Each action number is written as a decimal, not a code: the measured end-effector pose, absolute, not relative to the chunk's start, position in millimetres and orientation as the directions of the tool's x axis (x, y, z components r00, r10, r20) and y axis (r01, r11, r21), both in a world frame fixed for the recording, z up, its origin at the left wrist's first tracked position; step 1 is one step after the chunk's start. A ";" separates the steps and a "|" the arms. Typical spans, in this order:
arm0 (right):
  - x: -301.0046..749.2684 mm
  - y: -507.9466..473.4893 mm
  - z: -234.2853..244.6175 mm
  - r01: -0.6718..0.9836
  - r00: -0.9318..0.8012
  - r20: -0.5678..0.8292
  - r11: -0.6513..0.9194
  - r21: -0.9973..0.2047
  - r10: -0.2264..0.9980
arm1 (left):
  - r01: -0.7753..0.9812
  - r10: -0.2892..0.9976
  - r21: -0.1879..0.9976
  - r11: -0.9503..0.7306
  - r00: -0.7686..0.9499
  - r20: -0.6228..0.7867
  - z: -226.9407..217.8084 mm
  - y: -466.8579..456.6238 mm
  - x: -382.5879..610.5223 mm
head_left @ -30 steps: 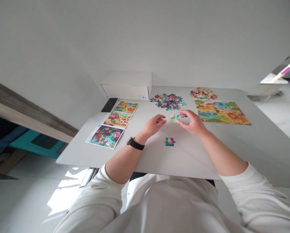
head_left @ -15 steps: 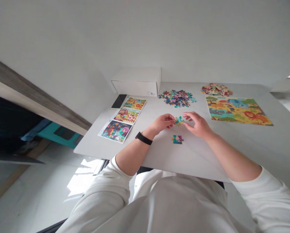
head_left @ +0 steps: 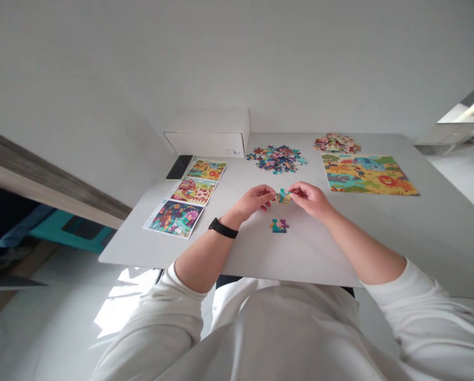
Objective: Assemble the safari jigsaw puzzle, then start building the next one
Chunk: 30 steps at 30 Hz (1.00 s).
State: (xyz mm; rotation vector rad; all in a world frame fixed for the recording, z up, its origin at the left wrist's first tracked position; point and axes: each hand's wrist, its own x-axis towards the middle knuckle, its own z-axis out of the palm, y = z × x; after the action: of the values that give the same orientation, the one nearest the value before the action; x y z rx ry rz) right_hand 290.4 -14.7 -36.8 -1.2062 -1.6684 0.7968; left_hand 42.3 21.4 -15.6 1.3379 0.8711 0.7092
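Both hands meet over the middle of the white table (head_left: pixel 308 254). My left hand (head_left: pixel 255 201), with a black watch on the wrist, and my right hand (head_left: pixel 310 198) pinch the same small puzzle piece (head_left: pixel 283 197) from either side, just above the tabletop. A second small joined cluster of pieces (head_left: pixel 279 226) lies flat on the table just in front of the hands. Beyond the hands sits a heap of loose puzzle pieces (head_left: pixel 277 159).
A finished animal puzzle (head_left: pixel 366 173) lies at the right, with a smaller heap of pieces (head_left: pixel 336 143) behind it. Three picture cards (head_left: pixel 191 190) line the left side, beside a dark phone (head_left: pixel 179 166). A white box (head_left: pixel 209 135) stands against the wall.
My left hand closed in on the piece that my right hand held, so both now pinch it. The view swung right, then back left.
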 end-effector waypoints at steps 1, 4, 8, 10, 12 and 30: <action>289.7 -15.2 -35.2 0.373 -0.126 0.292 0.318 -0.872 0.948 | 0.061 0.846 0.992 0.111 0.518 -0.126 -15.2 21.5 42.2; 287.7 -17.0 -30.7 0.384 -0.143 0.291 0.324 -0.865 0.946 | 0.092 0.839 0.991 0.102 0.528 -0.135 -15.1 21.9 42.5; 286.4 -18.2 -27.6 0.404 -0.163 0.308 0.348 -0.846 0.937 | 0.124 0.836 0.989 0.084 0.530 -0.138 -16.5 22.2 43.2; 286.5 -17.9 -27.9 0.417 -0.176 0.316 0.362 -0.834 0.932 | 0.144 0.830 0.987 0.073 0.540 -0.140 -17.6 22.4 43.5; 287.0 -17.4 -28.4 0.426 -0.180 0.336 0.381 -0.821 0.925 | 0.165 0.823 0.984 0.063 0.550 -0.145 -18.7 22.7 43.9; 301.8 -32.4 1.7 0.670 -0.388 0.531 0.626 -0.399 0.753 | 0.118 0.833 0.990 0.078 0.538 -0.130 -8.3 16.0 43.4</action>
State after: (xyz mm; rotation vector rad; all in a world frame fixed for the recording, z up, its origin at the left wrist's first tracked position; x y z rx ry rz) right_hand 301.8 -32.4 1.7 -1.1089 -2.1519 0.1543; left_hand 43.4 16.0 -8.3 1.4130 0.8863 0.6565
